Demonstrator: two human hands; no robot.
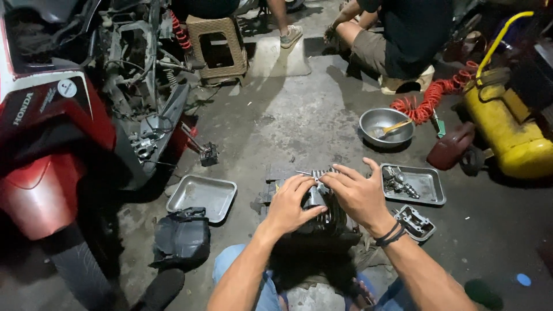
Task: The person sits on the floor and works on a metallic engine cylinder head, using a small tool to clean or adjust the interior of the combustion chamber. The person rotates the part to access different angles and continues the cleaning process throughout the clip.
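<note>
Lower centre of frame: finned engine cylinder (pixel 322 216), standing on the concrete floor (pixel 305 121) between the knees. Left hand (pixel 290 204) cupped over its top, fingers curled, gripping it. Right hand (pixel 358 194) pinches a thin metal pin (pixel 304 173) at its right end; pin lies horizontal, free tip pointing frame-left. Beyond: 2 metal trays (pixel 203 196), steel bowl (pixel 386 126).

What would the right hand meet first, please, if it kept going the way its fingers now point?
Probably the left hand, close ahead of the right hand over the dark finned metal engine cylinder; depth is unclear.
</note>
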